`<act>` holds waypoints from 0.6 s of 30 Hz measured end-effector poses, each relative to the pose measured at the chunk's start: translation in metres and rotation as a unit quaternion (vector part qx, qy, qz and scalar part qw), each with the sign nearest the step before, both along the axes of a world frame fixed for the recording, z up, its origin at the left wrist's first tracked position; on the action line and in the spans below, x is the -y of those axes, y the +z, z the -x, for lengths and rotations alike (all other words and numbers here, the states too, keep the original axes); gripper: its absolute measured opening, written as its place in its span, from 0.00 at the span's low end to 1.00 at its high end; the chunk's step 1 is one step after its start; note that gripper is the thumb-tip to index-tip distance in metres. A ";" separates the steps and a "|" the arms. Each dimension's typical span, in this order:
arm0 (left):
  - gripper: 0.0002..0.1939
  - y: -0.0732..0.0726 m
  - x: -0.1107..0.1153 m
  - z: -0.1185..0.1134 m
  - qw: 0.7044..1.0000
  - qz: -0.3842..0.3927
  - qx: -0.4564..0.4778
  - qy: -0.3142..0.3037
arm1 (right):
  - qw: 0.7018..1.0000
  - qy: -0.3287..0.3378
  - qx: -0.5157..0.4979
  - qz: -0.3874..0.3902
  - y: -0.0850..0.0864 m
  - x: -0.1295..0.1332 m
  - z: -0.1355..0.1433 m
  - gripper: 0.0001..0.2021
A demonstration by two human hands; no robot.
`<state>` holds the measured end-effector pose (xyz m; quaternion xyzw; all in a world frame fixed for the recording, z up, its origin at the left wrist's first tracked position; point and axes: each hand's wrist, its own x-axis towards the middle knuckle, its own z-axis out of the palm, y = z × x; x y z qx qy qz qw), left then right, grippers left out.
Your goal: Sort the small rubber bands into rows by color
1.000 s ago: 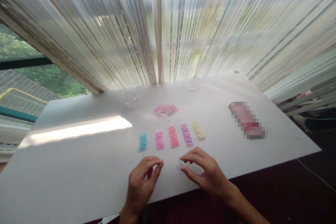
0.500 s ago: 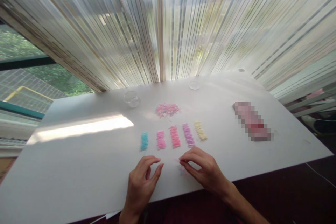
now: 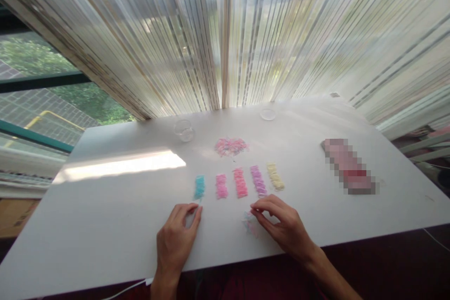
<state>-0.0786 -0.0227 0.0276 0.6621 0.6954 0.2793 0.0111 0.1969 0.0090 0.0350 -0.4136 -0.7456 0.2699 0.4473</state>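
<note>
Small thin coloured pieces, their kind too fine to make out, lie in sorted groups on the white table (image 3: 116, 229). They form a teal group (image 3: 199, 187), a pink group (image 3: 221, 186), a coral group (image 3: 240, 183), a purple group (image 3: 258, 181) and a yellow group (image 3: 275, 176). My left hand (image 3: 177, 234) is pinched just below the teal group, thumb and forefinger meeting by its lower end; what they hold is too small to tell. My right hand (image 3: 286, 225) pinches above a small mixed pile (image 3: 250, 226) below the purple group. Whatever sits between its fingertips is too small to name.
Behind the groups lies a larger mixed heap (image 3: 231, 146). A clear round container (image 3: 184, 130) and a clear round lid (image 3: 268, 114) are farther back. At right rests a pixelated pink flat object (image 3: 348, 166). String curtains (image 3: 225, 33) hang along the table's far edge.
My left hand has moved left to the teal group's lower end, its fingertips coming together. My right hand stays near the small pile, which now shows more. The whole view has shifted slightly.
</note>
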 end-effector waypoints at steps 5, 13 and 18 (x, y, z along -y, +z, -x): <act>0.17 0.000 -0.006 0.004 1.000 -0.013 0.002 0.007 | 1.000 -0.015 0.005 0.002 -0.004 0.000 -0.001 0.07; 0.15 -0.004 -0.011 0.005 0.999 -0.044 -0.008 0.012 | 0.999 -0.031 0.015 -0.003 -0.006 0.000 0.000 0.06; 0.14 -0.007 -0.011 0.002 0.999 -0.047 -0.004 0.013 | 0.999 -0.036 0.016 -0.001 -0.006 -0.001 0.000 0.05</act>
